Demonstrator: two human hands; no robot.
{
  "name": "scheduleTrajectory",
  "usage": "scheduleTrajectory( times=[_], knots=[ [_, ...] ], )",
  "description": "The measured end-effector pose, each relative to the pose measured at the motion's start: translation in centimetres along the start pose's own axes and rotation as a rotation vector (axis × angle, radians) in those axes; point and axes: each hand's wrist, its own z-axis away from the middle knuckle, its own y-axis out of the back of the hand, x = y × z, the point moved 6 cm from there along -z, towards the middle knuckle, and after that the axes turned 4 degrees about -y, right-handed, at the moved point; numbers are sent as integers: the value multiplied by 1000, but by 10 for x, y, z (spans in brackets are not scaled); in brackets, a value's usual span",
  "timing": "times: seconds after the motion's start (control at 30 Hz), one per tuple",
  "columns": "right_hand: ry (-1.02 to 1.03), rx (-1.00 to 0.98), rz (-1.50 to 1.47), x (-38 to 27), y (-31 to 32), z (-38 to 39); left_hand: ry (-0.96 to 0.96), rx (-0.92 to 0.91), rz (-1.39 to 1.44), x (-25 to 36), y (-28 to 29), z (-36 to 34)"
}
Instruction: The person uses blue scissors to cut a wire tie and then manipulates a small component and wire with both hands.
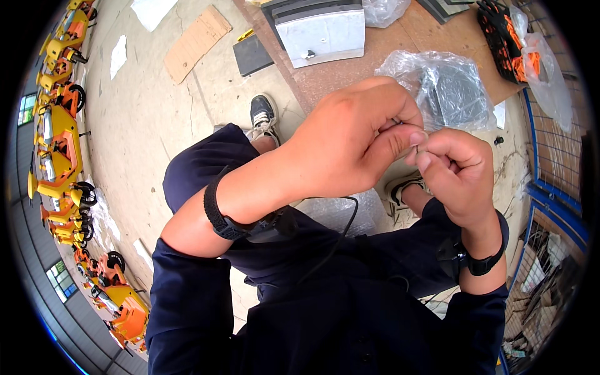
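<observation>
My left hand reaches across in front of me with thumb and forefinger pinched together. Close against its fingertips, my right hand is pinched too. Between the two sets of fingertips is something thin and small that I cannot make out; the fingers hide most of it. Just beyond the hands lies a clear plastic bag with a dark flat square piece inside. Both wrists wear black straps, and a black cable hangs below the left forearm.
A pale grey panel-like box stands on a brown board. Black-and-orange gloves lie at the far right by a blue wire cage. Cardboard and a dark flat pad are on the floor. Yellow scooters line the left.
</observation>
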Motion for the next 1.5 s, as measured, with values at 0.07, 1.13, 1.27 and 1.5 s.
scheduleTrajectory(
  times=[0.07, 1.13, 1.27, 1.5],
  knots=[
    [9, 13, 0, -1, -1, 0, 11, -5, 16, 0, 0, 0],
    [263, -32, 338, 3, 1, -8, -127, 50, -213, -6, -5, 0],
    [135, 43, 236, 4, -2, -4, -99, 50, -217, -5, -5, 0],
    [128, 150, 136, -3, -7, -1, 9, 33, -46, -6, 1, 1]
  ],
)
